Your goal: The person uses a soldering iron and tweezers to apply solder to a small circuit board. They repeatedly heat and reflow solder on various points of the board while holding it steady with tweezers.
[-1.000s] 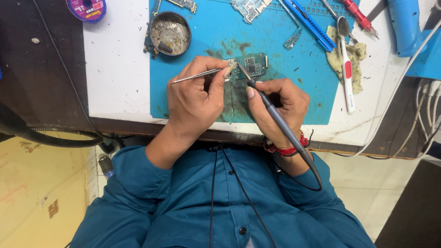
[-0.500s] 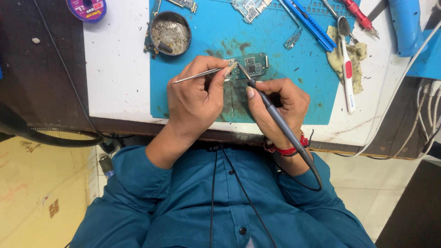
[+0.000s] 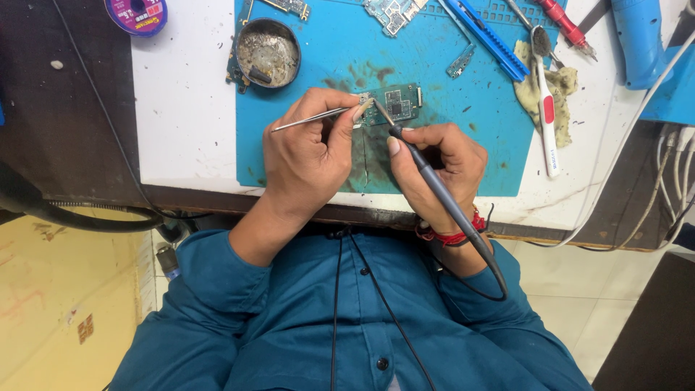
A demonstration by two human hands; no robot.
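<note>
At frame centre the left hand (image 3: 308, 163) pinches tweezers (image 3: 313, 119) to steady the board (image 3: 394, 103), while the right hand (image 3: 434, 170) fingers grip the iron (image 3: 427, 177) pen-style for tip control.

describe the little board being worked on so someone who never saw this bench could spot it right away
Start at the blue work mat on the white bench. Near its middle, just beyond the left hand holding tweezers and the right hand holding a grey soldering iron, lies a small green circuit board. Unlike the boards at the mat's far edge, both tool tips meet on it.
</note>
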